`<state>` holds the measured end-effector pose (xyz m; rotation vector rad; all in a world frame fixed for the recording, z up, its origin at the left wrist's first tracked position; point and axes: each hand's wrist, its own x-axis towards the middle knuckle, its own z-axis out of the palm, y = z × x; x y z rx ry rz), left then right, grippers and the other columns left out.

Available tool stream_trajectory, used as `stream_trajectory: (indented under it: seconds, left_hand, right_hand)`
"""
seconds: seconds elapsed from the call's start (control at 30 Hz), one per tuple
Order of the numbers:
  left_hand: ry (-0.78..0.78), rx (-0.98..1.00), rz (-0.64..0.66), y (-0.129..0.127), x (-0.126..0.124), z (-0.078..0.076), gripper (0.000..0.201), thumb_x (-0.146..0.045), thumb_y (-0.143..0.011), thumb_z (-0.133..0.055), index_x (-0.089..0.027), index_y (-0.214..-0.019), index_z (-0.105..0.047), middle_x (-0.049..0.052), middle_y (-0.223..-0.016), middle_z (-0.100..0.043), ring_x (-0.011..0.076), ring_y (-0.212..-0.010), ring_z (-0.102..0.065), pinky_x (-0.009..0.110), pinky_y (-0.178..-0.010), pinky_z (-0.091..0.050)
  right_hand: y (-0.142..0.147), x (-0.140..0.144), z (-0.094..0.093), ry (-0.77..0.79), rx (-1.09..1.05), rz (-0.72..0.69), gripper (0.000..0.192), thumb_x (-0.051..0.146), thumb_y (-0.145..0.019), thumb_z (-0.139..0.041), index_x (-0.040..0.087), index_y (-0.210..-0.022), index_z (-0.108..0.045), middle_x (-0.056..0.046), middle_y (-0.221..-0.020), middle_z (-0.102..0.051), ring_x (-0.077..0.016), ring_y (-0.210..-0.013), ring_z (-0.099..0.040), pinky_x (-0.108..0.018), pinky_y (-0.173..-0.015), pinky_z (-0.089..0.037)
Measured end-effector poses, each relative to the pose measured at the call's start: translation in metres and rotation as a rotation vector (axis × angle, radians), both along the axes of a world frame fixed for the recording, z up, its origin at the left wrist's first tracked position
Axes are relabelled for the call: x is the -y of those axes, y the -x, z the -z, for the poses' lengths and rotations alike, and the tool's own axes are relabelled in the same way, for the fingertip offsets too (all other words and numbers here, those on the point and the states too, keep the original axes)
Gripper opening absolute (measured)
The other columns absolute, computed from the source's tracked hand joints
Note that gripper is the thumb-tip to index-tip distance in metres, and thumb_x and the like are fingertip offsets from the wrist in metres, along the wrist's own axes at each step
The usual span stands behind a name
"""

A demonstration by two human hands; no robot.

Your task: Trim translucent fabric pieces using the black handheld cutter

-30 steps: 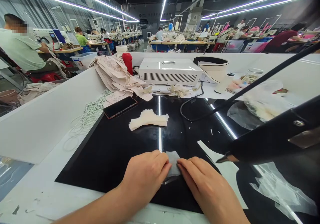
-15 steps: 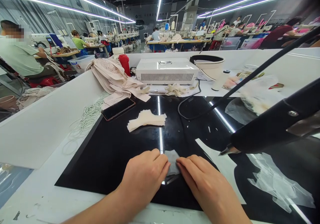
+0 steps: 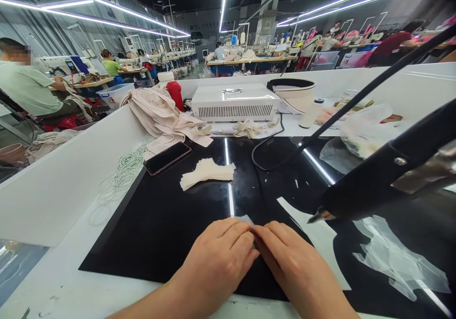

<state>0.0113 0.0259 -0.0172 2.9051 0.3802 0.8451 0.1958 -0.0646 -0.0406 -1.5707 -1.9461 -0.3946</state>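
- Fabric scrap (image 3: pixel 245 219), a small grey piece, lies low in the middle of the frame on the black mat (image 3: pixel 160 224), almost wholly covered by two hands.
- Left hand (image 3: pixel 217 257) and right hand (image 3: pixel 288 262) meet fingertip to fingertip over the scrap, fingers bent and pressing it flat; neither is clenched, and whether either pinches an edge cannot be told.
- Judged from the pose, the step in hand is folding or smoothing the piece against the mat; the next move would call for keeping the edges lined up under steady fingertip pressure.
- A black tool arm (image 3: pixel 384 172) with a pointed metal tip reaches in from the right of the frame, its tip near the right hand but apart from it.
- Just above the hands in the middle of the frame sits a stack of cream pieces (image 3: pixel 206 173); a phone (image 3: pixel 167 158) lies to its upper left, beside loops of white cord (image 3: pixel 123 172).
- At the back of the white desk (image 3: pixel 53 191) stand a white vented box (image 3: pixel 235 103), a heap of beige cloth (image 3: pixel 160 112) and a red bottle (image 3: pixel 175 93).
- Clear plastic scraps (image 3: pixel 395 257) litter the lower right.
- Beyond, a long workshop under strip lights holds rows of sewing stations, with a seated person (image 3: pixel 24 86) at upper left.
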Motion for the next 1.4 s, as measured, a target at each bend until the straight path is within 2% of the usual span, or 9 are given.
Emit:
stream_trajectory:
  seconds: [0.3,0.63,1.0,1.27,1.33,1.4]
  left_hand:
    - [0.009,-0.04,-0.015,0.002,0.002,0.005,0.04,-0.026,-0.123,-0.041,-0.007,-0.123,-0.076,0.017,-0.129,-0.084,0.0285,-0.121,-0.083,0.042,-0.106,-0.069]
    - [-0.135,0.104,-0.052,-0.002,0.001,0.009,0.039,-0.027,-0.124,-0.041,-0.01,-0.117,-0.075,0.009,-0.119,-0.086,0.0205,-0.112,-0.084,0.034,-0.097,-0.069]
    - [-0.114,0.094,-0.064,0.001,0.0,0.011,0.042,-0.031,-0.125,-0.037,-0.01,-0.123,-0.074,0.008,-0.125,-0.085,0.0202,-0.115,-0.083,0.034,-0.095,-0.068]
    - [-0.14,0.106,-0.067,-0.002,0.0,0.012,0.044,-0.031,-0.126,-0.035,-0.01,-0.121,-0.074,0.007,-0.122,-0.086,0.0198,-0.112,-0.083,0.034,-0.095,-0.068]
    - [-0.132,0.102,-0.062,-0.002,0.0,0.012,0.043,-0.031,-0.126,-0.036,-0.01,-0.122,-0.074,0.007,-0.123,-0.086,0.0202,-0.113,-0.083,0.034,-0.096,-0.068]
    - [-0.101,0.084,-0.05,-0.001,0.0,0.011,0.042,-0.032,-0.125,-0.037,-0.011,-0.123,-0.073,0.007,-0.125,-0.085,0.0207,-0.115,-0.082,0.035,-0.097,-0.068]
  right_hand:
    - [-0.002,0.0,-0.001,0.003,0.034,-0.033,0.03,0.008,-0.115,-0.04,0.02,-0.101,-0.065,-0.004,-0.08,-0.071,-0.0207,-0.064,-0.072,-0.033,-0.058,-0.059]
    - [-0.002,-0.001,0.0,-0.025,0.013,-0.004,0.033,0.016,-0.119,-0.039,0.02,-0.099,-0.065,-0.003,-0.077,-0.068,-0.0197,-0.06,-0.07,-0.032,-0.052,-0.056]
    - [-0.003,0.001,-0.005,-0.033,0.013,-0.025,0.039,0.022,-0.121,-0.033,0.021,-0.1,-0.066,-0.004,-0.078,-0.072,-0.0194,-0.062,-0.073,-0.031,-0.055,-0.059]
    - [-0.001,-0.003,-0.008,-0.044,0.017,-0.038,0.042,0.021,-0.122,-0.033,0.019,-0.099,-0.069,-0.003,-0.076,-0.072,-0.0176,-0.061,-0.074,-0.03,-0.058,-0.061]
    - [-0.003,0.0,-0.011,-0.03,0.02,-0.032,0.042,0.021,-0.121,-0.034,0.019,-0.102,-0.071,-0.004,-0.08,-0.074,-0.0175,-0.063,-0.074,-0.03,-0.058,-0.061]
    - [-0.01,0.01,-0.016,-0.024,0.018,-0.034,0.036,0.021,-0.121,-0.039,0.019,-0.114,-0.075,-0.008,-0.095,-0.079,-0.0195,-0.075,-0.079,-0.032,-0.068,-0.065]
